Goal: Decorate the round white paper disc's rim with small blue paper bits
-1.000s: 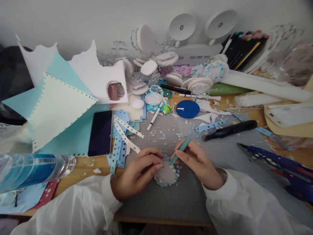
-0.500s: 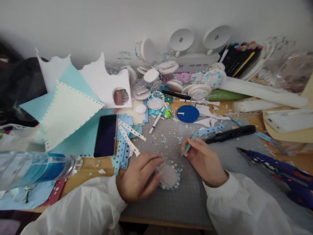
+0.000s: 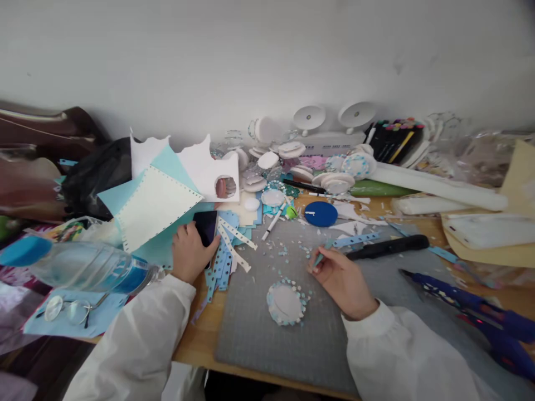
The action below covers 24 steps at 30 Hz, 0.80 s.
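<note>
My left hand (image 3: 190, 250) lies over the lower part of a black phone (image 3: 205, 225) at the left of the grey cutting mat (image 3: 254, 328), its fingers curled round the phone's edge. My right hand (image 3: 340, 274) rests on the mat and pinches a thin teal strip (image 3: 321, 255). Between the hands lies a round white disc (image 3: 286, 301) edged with small blue and white bits, touched by neither hand.
Sheets of white and teal paper (image 3: 154, 203) and punched blue strips (image 3: 228, 253) lie left. A water bottle (image 3: 83, 266) and glasses (image 3: 67, 309) sit near the left edge. A blue disc (image 3: 320, 214), black knife (image 3: 387, 247), glue gun (image 3: 468, 303) and markers (image 3: 393, 139) are right.
My left hand left the disc and moved left onto the phone. The right hand drew back a little with the strip. The view tilted up and back.
</note>
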### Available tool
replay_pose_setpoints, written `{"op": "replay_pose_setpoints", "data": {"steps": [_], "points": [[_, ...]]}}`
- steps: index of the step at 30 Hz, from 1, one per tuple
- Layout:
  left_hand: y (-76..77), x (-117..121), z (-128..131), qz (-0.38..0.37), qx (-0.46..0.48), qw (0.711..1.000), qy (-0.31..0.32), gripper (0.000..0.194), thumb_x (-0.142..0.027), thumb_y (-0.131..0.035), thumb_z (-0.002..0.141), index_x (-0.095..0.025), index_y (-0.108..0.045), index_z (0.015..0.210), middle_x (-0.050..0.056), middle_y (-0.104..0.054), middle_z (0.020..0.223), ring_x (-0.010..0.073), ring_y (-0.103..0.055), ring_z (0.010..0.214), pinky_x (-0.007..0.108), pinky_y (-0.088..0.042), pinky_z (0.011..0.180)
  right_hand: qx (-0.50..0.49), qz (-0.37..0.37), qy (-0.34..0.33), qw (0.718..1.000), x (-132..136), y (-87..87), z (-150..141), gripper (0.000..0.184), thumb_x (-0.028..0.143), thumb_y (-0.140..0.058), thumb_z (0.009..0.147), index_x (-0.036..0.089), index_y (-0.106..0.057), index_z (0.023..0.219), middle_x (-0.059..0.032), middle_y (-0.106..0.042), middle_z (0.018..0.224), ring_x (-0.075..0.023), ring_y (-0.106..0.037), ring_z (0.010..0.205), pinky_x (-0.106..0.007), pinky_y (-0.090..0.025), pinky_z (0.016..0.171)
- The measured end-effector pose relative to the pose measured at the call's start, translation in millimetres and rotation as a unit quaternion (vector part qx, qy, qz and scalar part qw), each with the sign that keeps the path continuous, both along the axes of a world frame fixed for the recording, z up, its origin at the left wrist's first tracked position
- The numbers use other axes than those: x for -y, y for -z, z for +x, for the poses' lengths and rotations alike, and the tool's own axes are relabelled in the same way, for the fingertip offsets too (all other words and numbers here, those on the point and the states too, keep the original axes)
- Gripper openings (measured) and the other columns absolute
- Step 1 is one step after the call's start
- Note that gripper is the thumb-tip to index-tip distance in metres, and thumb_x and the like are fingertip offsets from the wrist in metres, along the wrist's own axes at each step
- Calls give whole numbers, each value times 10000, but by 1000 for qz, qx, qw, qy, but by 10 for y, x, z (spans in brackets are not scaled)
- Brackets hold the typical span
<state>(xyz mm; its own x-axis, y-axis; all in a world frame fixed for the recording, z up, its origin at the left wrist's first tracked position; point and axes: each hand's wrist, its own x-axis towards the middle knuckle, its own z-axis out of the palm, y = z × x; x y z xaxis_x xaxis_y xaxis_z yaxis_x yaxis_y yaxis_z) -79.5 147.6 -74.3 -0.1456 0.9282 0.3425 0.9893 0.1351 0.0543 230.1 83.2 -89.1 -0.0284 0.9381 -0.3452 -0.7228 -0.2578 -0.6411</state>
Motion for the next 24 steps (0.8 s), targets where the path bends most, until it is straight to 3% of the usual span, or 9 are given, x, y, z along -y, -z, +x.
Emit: {"op": "replay_pose_setpoints", "data": {"steps": [11,16,24], "points": [[-62,11,156,-41,-40,996,-71,686,-539,-563,731,-61,-458,1212,205,-553,1039,399,-569,951,432,-454,758,-4,-5,-2,1000,-18,2,-21,244,254,-826,593,179,-595,567,25,-638,616,-98,-517,515,-274,-450,555],[-66,-6,180,-51,-35,995,-77,652,-581,-514,767,-64,-497,1164,219,-572,1009,408,-568,951,448,-452,745,-9,-15,0,1000,-25,3,-20,240,253,-846,560,187,-618,598,35,-637,618,-96,-519,525,-265,-446,544],[-73,2,144,-62,19,996,-66,697,-569,-506,809,-48,-453,1270,265,-570,1070,453,-555,1010,528,-456,765,-10,-19,0,1000,-19,-27,-28,230,239,-837,571,182,-615,589,37,-621,619,-93,-514,536,-258,-455,553]]}}
